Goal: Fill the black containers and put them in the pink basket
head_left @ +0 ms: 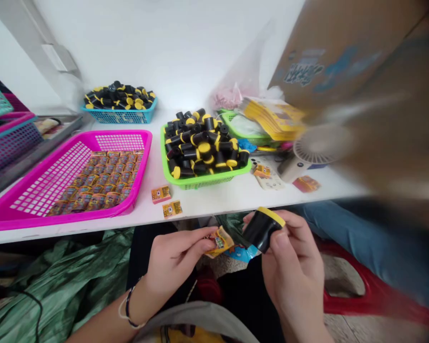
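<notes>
My right hand (293,264) grips a black canister with a yellow cap (262,228), held just below the table's front edge. Beside it, my left hand (175,259) pinches a small orange printed packet (219,240) between thumb and fingers. The packet's end nearly touches the canister. A green basket (207,180) heaped with the same black-and-yellow canisters sits on the white table (229,195) right above my hands. Two loose orange packets (166,200) lie near the table edge.
A pink tray (39,190) at left holds rows of wrapped packets. A blue basket (121,116) of canisters stands at the back. At right are yellow leaflets (271,116), a small white fan (309,152) and a blurred cardboard box (343,43). Green plastic (67,281) lies below the table.
</notes>
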Demonstrator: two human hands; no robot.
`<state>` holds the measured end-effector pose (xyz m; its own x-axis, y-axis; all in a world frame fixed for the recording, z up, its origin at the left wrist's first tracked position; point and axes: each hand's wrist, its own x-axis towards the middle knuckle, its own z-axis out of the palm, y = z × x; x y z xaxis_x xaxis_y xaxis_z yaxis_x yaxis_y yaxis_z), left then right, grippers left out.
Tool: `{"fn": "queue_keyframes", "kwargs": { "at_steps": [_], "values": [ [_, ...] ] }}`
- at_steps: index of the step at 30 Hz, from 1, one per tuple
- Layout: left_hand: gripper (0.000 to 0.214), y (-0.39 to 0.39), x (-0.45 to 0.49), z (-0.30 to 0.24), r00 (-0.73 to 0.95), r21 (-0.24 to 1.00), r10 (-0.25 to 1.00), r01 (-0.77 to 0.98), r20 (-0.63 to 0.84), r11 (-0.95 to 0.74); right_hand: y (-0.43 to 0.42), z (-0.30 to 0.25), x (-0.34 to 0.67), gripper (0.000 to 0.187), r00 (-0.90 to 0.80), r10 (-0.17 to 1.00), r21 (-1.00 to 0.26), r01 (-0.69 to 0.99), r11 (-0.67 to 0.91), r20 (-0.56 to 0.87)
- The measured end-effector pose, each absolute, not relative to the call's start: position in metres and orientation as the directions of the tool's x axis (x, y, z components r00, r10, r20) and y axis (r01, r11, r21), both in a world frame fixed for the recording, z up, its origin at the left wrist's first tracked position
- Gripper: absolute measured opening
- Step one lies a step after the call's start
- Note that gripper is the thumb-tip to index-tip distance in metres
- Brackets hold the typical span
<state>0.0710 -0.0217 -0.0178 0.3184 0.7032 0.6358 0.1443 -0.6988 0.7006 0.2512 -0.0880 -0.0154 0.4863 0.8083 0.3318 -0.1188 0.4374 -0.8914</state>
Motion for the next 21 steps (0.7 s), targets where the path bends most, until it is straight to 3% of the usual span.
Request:
{"fn": "queue_keyframes", "kwargs": {
  "at_steps": [4,8,12,15,21],
  "values": [
    [0.029,-0.023,0.073,-0.020,0.323,0.676,0.655,0.061,0.683,-0.735,-0.086,-0.011,0.242,0.009,0.462,0.841,-0.883,-0.218,0.416,0.282],
    [0.042,-0.026,0.073,-0.021,0.277,0.741,0.710,-0.013,0.647,-0.671,-0.085,-0.010,0.234,0.012,0.407,0.875,-0.885,-0.260,0.387,0.263],
    [0.029,-0.033,0.074,-0.022,0.299,0.919,0.870,-0.172,0.391,-0.354,-0.088,-0.010,0.235,0.020,0.407,0.869,-0.902,-0.196,0.385,0.282],
    [0.028,-0.037,0.076,-0.019,0.324,0.932,0.908,-0.325,0.266,-0.157,-0.090,-0.010,0.238,0.030,0.386,0.847,-0.909,-0.051,0.414,0.365],
    [0.049,-0.033,0.076,-0.009,0.204,0.864,0.852,-0.274,0.483,-0.424,-0.093,-0.006,0.239,0.027,0.355,0.835,-0.904,0.093,0.416,0.421]
  ]
}}
